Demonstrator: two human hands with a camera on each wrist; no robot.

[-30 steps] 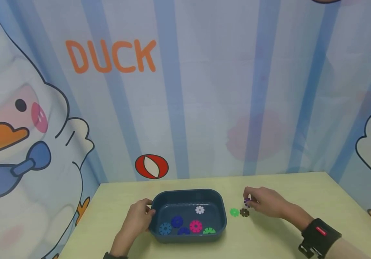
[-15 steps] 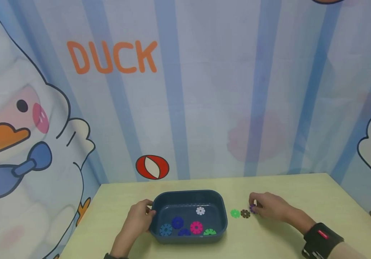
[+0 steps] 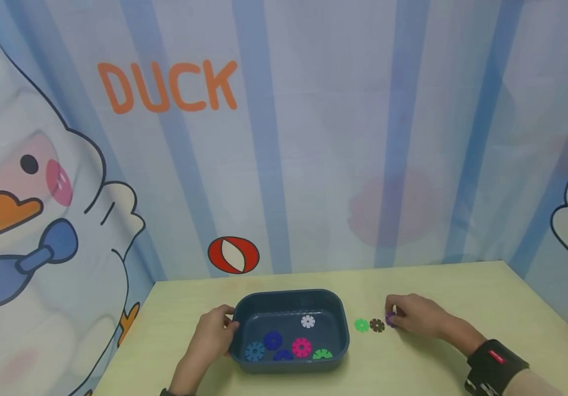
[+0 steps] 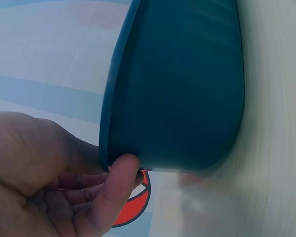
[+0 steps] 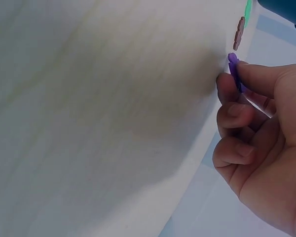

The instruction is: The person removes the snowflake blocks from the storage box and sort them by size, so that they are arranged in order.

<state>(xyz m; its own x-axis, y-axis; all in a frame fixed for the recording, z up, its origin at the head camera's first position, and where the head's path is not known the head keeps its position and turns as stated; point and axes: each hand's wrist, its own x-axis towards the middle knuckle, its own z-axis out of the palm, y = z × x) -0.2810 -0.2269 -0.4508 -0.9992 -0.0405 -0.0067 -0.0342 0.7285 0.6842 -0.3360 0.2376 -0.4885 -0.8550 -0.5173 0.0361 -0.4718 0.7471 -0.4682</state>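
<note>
My left hand (image 3: pixel 209 334) grips the left rim of a dark blue plastic bin (image 3: pixel 289 367), thumb and fingers on either side of the wall in the left wrist view. Inside lie several notched snowflake discs: a white disc (image 3: pixel 307 321), a pink disc (image 3: pixel 301 347), a green disc (image 3: pixel 322 354) and blue ones. Right of the bin, my right hand (image 3: pixel 418 315) pinches a purple snowflake disc (image 5: pixel 234 69) between thumb and index finger, at the table surface. Beside it a brown disc (image 3: pixel 377 325) and a light green disc (image 3: pixel 361 325) lie flat in a row.
The pale wooden table (image 3: pixel 442 363) ends at the back against a curtain (image 3: pixel 323 137) printed with ducks and stripes. A black wrist strap (image 3: pixel 496 366) sits on the right forearm.
My right hand has moved right and slightly down with the purple disc, bringing it to the right end of the row beside the brown disc. My left hand has stayed on the bin.
</note>
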